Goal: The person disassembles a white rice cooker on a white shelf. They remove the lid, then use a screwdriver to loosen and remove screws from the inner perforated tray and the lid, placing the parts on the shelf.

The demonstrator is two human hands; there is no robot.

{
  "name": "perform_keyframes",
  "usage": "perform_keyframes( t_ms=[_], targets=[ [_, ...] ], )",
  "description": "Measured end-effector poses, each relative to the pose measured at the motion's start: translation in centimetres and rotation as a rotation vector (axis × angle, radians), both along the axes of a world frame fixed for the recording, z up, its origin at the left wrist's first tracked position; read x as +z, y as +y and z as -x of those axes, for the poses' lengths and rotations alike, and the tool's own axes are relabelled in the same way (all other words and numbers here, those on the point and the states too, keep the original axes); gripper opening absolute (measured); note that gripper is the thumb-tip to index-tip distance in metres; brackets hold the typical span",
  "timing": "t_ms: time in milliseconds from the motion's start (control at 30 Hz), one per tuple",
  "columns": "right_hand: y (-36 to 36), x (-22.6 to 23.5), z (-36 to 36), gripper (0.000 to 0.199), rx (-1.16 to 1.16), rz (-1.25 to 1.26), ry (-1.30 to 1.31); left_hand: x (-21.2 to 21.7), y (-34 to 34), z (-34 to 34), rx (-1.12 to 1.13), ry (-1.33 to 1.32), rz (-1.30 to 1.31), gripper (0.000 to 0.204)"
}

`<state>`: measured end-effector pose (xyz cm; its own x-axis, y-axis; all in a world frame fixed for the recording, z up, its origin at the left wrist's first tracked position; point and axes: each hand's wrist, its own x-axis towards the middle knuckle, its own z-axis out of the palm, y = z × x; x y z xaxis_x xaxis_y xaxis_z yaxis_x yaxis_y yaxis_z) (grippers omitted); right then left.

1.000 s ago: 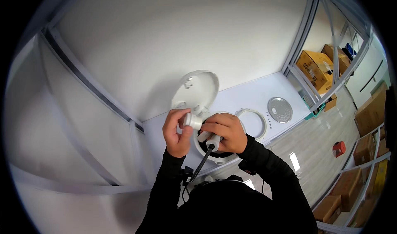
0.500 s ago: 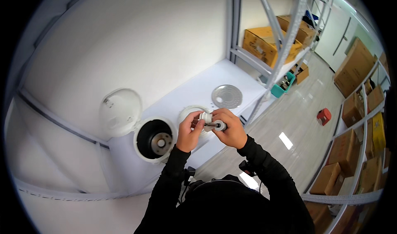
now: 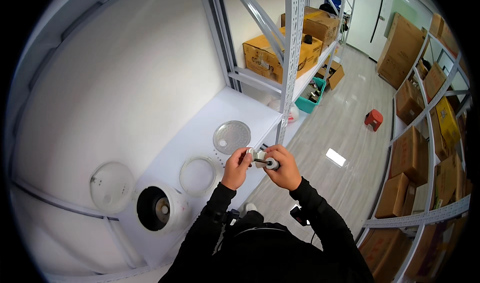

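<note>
My left hand [image 3: 236,170] is closed, fingertips pinching a small white plastic part [image 3: 251,153] in front of my body. My right hand [image 3: 285,169] is wrapped round a screwdriver [image 3: 271,163] with a pale grey handle. Its dark shaft points left at the white part; whether the tip touches a screw is too small to tell. To the left on the white shelf board lies a white rice cooker body [image 3: 179,206], its dark inside showing. A white ring [image 3: 182,179] and a perforated round metal plate [image 3: 232,133] lie nearer my hands.
A round whitish lid [image 3: 112,187] leans by the wall beside the cooker. Several tiny dark pieces [image 3: 219,157] lie between ring and plate. A metal rack post [image 3: 291,58] rises beyond my hands. Cartons [image 3: 265,58], a teal basket [image 3: 311,97] and a red stool [image 3: 373,119] stand farther off.
My view has turned to the right, so the cooker, ring and plate now appear lower and farther left. Both hands keep hold of the white part and screwdriver, now clear of the ring.
</note>
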<state>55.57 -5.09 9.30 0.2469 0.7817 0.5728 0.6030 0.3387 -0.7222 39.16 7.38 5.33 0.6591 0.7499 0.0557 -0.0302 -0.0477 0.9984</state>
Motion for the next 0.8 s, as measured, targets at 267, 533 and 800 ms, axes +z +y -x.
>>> perform_keyframes(
  t_ms=[267,533,800],
  targets=[
    [7.0,-4.9,-6.7,0.031,-0.114,0.224,-0.106,-3.4,7.2,-5.3,0.096,0.288,-0.336,0.04],
    [15.9,-8.1,-12.6,0.022,-0.191,0.517,-0.23,-6.3,14.8,-9.4,0.118,0.458,-0.628,0.043],
    [22.7,-12.0,-17.3,0.024,-0.039,0.671,-0.405,-9.3,16.2,-14.2,0.206,0.597,-0.668,0.04]
  ],
)
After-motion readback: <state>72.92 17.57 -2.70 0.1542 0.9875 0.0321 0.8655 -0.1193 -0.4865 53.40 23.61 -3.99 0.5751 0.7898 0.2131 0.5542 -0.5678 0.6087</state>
